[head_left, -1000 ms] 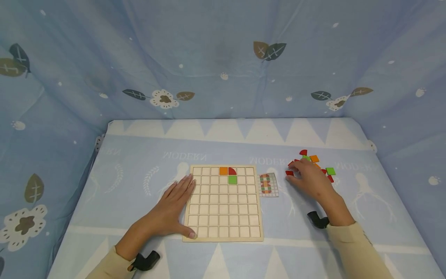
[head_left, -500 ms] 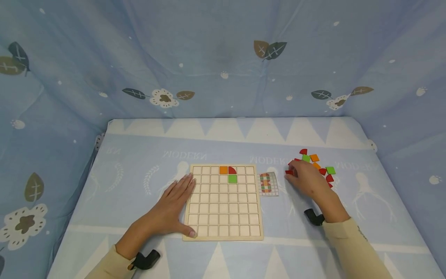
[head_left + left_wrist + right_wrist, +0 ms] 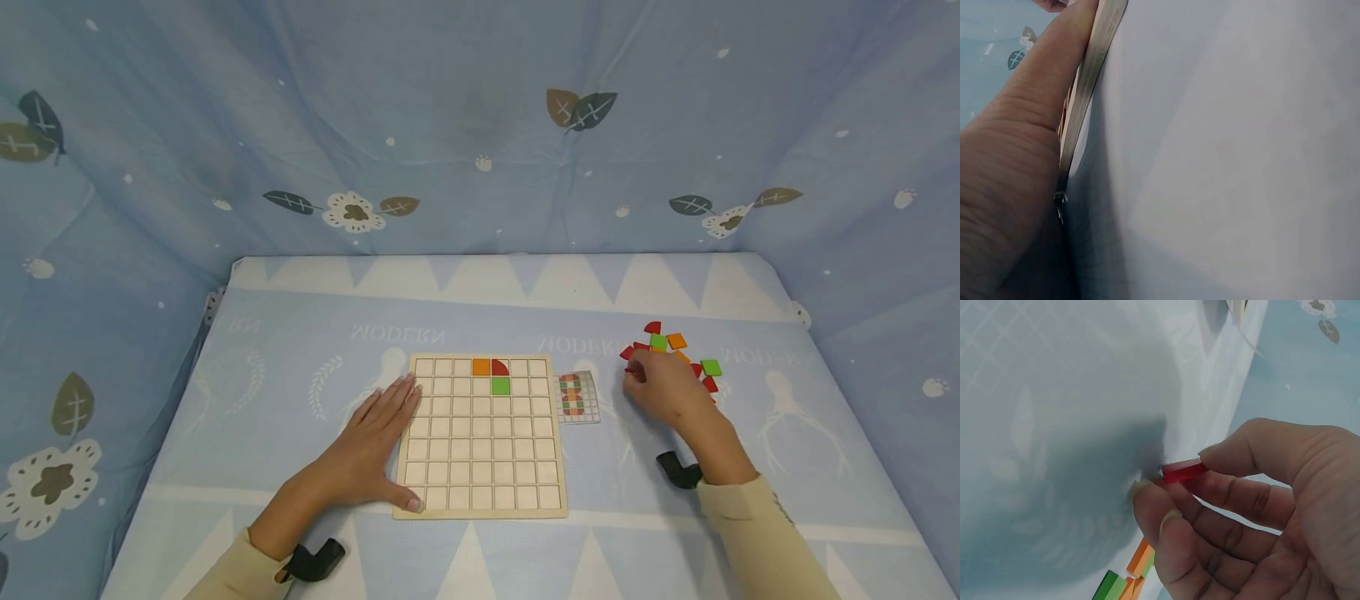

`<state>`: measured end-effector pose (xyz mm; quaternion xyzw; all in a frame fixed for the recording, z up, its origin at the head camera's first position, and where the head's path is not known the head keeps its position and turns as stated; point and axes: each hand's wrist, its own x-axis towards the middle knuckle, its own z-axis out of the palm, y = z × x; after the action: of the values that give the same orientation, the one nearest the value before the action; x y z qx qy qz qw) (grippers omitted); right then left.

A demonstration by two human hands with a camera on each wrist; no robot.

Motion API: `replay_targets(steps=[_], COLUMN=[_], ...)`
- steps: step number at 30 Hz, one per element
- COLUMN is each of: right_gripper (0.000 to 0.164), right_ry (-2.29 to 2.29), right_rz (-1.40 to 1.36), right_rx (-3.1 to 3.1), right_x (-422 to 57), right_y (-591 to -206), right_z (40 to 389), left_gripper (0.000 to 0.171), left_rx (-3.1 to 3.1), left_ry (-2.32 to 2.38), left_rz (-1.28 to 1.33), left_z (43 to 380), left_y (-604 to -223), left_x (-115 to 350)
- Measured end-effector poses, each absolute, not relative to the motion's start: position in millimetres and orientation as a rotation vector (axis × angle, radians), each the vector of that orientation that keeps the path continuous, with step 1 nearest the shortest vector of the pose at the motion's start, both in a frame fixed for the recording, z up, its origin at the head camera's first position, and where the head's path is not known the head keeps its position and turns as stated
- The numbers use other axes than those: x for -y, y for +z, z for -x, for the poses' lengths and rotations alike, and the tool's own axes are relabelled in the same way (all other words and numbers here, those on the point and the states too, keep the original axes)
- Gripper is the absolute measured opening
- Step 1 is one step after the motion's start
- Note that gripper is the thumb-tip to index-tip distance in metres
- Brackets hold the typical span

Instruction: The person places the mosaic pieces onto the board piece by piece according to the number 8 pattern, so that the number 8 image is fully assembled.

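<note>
Between two and three o'clock from the grid board (image 3: 482,427): one red piece (image 3: 1183,470), pinched in the right hand (image 3: 666,390) — we judge it light, stiff, slick; hold by the edges. Nine o'clock: left hand (image 3: 363,454) — fingers spread, resting on the grid board.

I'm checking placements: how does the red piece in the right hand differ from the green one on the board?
The red piece is pinched by the right hand; the green piece lies on the board. The green piece shows a square face, the red piece mostly an edge. Both look small.
</note>
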<state>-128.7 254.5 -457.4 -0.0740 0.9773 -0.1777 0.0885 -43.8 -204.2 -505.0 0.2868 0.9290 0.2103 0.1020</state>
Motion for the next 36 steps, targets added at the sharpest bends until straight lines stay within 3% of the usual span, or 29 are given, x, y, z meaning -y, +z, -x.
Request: replay_targets(steps=[17,36], right_gripper=[0.011,0.007], right_ry=[-0.779,-0.984], right_rz=[0.246,0.493], right_rx=[-2.974,-2.768], right_x=[-262.0,-183.5], right_y=[-446.9,-426.7], right_z=[119.7,113.9], left_gripper=[0.153,0.153], left_rx=[-2.739,-2.774], left_ry=[0.595,0.637], left_rz=[-0.851,-0.885], left_z=[43.3,43.2], left_y=[-500.4,-506.5], left_x=[203.3,205.0])
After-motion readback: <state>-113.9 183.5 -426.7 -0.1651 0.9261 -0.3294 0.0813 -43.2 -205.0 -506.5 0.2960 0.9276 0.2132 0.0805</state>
